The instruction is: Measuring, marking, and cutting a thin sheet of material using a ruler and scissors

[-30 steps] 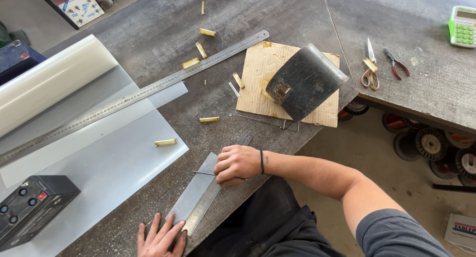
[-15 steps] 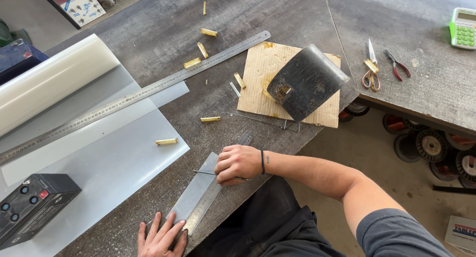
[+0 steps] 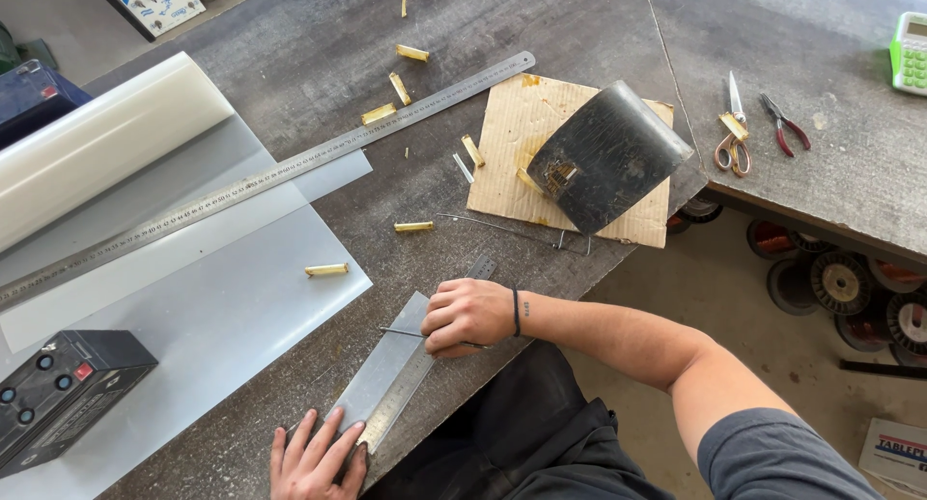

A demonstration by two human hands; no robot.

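The worktop (image 3: 319,66) is dark, rough and matt. The long ruler (image 3: 261,183) is shiny metal. The plastic sheet (image 3: 193,307) looks smooth and milky. The cardboard (image 3: 512,138) is brown and dull. Small brass bits (image 3: 326,269) gleam yellow.

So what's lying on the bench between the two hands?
In the head view, a short steel ruler on a narrow translucent plastic strip spans the stretch. The left hand presses its near end; the right hand holds a thin metal scriber against it.

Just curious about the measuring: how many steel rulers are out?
2. The long ruler lies diagonally across the table; the short ruler lies near the edge, pressed by the left hand.
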